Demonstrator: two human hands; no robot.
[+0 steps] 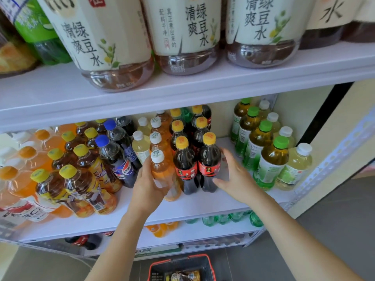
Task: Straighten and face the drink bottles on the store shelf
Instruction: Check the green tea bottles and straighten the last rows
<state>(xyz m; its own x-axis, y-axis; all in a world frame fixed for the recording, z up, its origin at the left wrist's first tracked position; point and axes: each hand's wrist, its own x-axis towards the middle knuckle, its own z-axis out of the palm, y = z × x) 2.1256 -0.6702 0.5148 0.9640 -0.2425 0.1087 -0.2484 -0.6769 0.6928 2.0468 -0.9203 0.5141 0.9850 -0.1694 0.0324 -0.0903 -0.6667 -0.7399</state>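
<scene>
The white middle shelf (203, 201) of a store rack was crowded with rows of drink bottles. Near its front edge the left hand (150, 183) gripped an amber white-capped bottle (162, 169), fingers curled round its body. Just beside it, the right hand (235, 179) rested with fingers straight and spread against the upright front yellow-capped cola bottle (209, 159)

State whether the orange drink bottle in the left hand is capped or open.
Capped: a white cap sits on the neck of the clear plastic orange drink bottle the left hand grips.
</scene>
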